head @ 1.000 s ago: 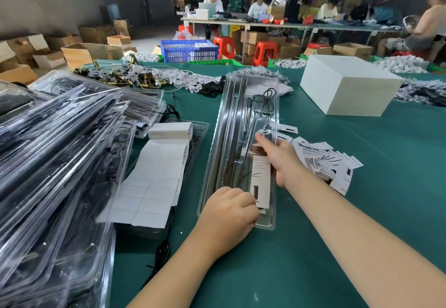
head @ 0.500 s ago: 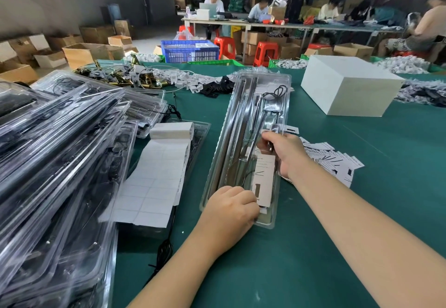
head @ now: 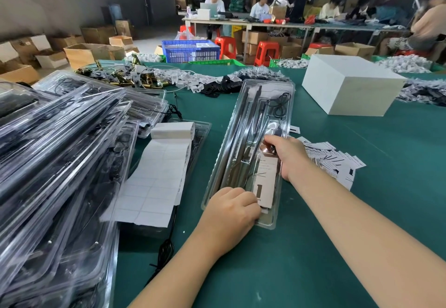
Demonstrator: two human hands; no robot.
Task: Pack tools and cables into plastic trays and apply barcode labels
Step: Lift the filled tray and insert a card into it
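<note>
On green felt, both hands, left [head: 231, 207] and right [head: 288, 154], grip a long clear plastic tray [head: 243, 139].

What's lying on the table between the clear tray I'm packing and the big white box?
In the head view, only bare green table lies between the tray and white box.

Both hands, left [head: 233, 207] and right [head: 287, 154], grip a clear tray [head: 251, 148] on the green table [head: 313, 247].

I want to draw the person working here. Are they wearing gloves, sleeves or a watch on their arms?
No. Both hands, left and right, are bare, with no gloves and no rings showing. Both forearms are bare too: no sleeves, watch or bracelet in view.
</note>
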